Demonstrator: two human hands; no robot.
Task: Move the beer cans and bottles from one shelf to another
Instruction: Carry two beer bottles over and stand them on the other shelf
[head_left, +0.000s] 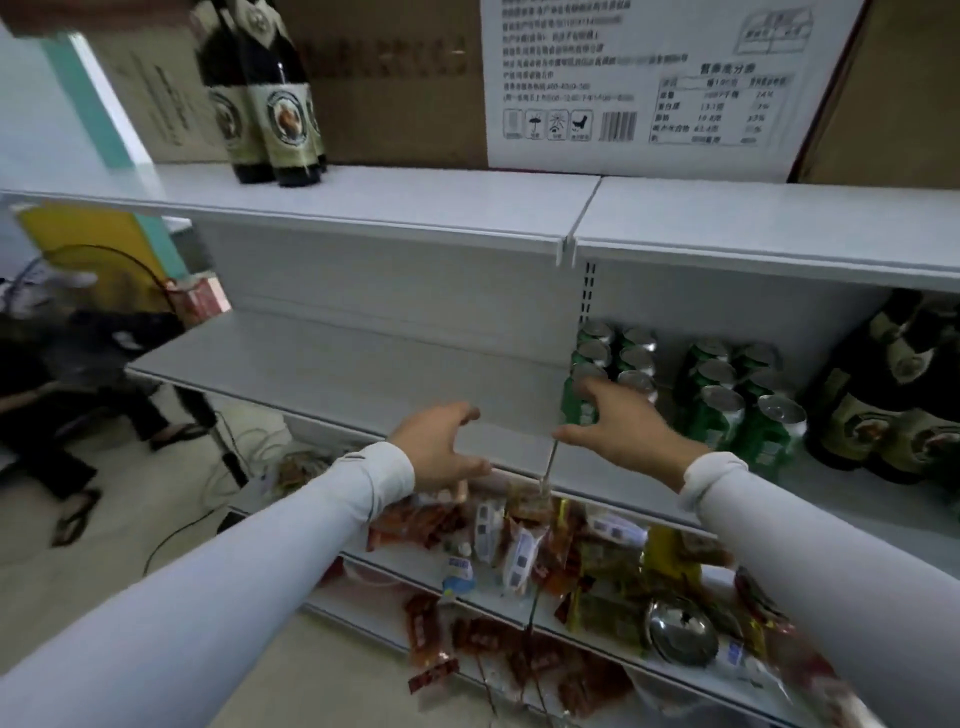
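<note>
**Reaching for green cans**

While my left grip (441, 447) hovers spread and empty over the smooth grey metal shelf (337, 364), my right grip (618, 426), fingers apart, touches the nearest glossy green can (574, 402). Dark glass bottles (270, 104) with round cream labels stand far left above; label writing unreadable.

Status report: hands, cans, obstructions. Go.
Both hands empty; right hand reaching at green cans, left hand open beside. Bottles right of cans. Nothing blocking.
</note>
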